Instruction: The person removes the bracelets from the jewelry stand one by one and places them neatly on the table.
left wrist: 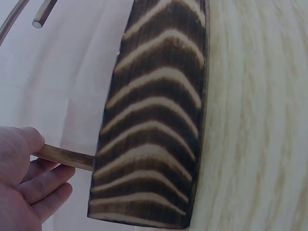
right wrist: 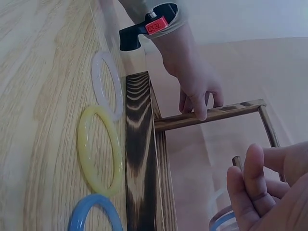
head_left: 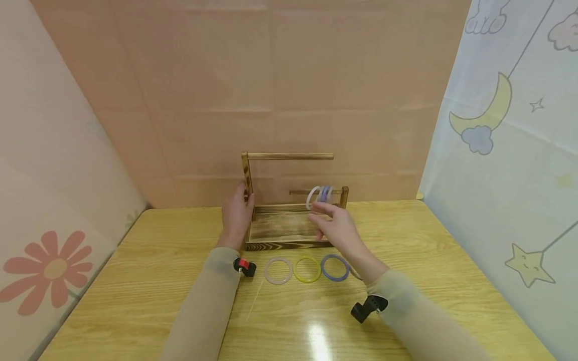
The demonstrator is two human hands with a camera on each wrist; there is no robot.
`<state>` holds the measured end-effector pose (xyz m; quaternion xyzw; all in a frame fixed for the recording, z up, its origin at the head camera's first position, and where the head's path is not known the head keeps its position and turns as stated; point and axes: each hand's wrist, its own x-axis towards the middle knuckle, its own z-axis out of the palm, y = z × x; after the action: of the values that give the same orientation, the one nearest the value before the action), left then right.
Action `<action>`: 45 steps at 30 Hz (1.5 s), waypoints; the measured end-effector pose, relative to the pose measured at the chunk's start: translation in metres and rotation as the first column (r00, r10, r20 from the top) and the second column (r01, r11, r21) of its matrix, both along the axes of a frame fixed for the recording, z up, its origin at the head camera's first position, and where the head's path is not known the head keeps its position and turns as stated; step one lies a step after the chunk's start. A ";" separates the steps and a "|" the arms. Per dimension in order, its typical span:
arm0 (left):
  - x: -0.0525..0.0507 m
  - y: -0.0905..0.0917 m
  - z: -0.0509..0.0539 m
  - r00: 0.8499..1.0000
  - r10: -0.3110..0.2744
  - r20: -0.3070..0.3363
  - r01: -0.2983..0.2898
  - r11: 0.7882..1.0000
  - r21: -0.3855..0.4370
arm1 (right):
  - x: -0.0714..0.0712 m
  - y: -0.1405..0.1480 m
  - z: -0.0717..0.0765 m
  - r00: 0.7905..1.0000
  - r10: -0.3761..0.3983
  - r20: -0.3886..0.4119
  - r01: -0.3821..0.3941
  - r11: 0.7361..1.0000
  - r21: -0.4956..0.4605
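- the left hand gripped the upright post at the left end of the wooden rack, thumb on one side and fingers wrapped on the other.
- the right hand hovered at the lower bar, thumb and forefinger apart; whether a fingertip touched the nearest white ring could not be told.
- that white ring hung around the lower bar, tilted, beside a blue ring and another pale ring nearer the short post.
- on the surface, in front of the rack, a pink ring, a yellow ring and a darker blue ring lay flat in a row; a further ring was partly hidden by the right wrist.
- for good work here, the left grip seemed best kept firm and low on the post, so that the rack could not slide or tip.
- a light pinch on a ring's rim, its hole square to the bar's free end, seemed wise; a tilted ring might snag.
- the red tag on the left wrist bore dark characters, too small to read surely; no brand could be made out.
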<state>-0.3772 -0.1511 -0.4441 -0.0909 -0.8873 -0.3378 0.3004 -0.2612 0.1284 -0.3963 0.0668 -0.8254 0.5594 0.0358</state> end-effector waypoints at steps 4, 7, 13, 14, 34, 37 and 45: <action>-0.001 0.000 -0.001 1.000 -0.005 -0.007 0.005 1.000 0.005 | -0.002 -0.005 0.000 1.000 -0.005 0.004 0.005 1.000 0.004; -0.001 0.000 -0.001 1.000 -0.002 -0.016 0.002 1.000 0.005 | -0.003 -0.009 0.000 1.000 -0.006 0.007 0.006 1.000 0.019; -0.001 0.000 -0.001 1.000 0.004 -0.014 -0.004 1.000 -0.001 | -0.006 -0.015 0.000 1.000 -0.009 0.004 0.009 1.000 0.028; -0.001 0.000 -0.001 1.000 0.003 -0.013 -0.003 1.000 -0.003 | -0.006 -0.016 0.000 1.000 -0.011 0.004 0.011 0.999 0.033; -0.001 0.003 0.002 1.000 0.010 0.003 -0.010 1.000 -0.005 | -0.017 -0.029 -0.002 0.999 -0.040 0.033 0.043 0.994 -0.105; 0.000 0.003 0.003 1.000 0.010 0.012 -0.010 1.000 -0.001 | -0.020 -0.030 -0.003 0.999 -0.044 0.023 0.046 0.994 -0.098; 0.001 0.003 0.005 1.000 0.007 0.014 -0.007 1.000 -0.002 | -0.024 -0.034 -0.002 0.995 -0.085 -0.046 0.083 0.996 -0.037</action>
<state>-0.3762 -0.1479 -0.4393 -0.0856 -0.8902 -0.3364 0.2951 -0.2855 0.0947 -0.3985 0.0445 -0.8164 0.5702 0.0801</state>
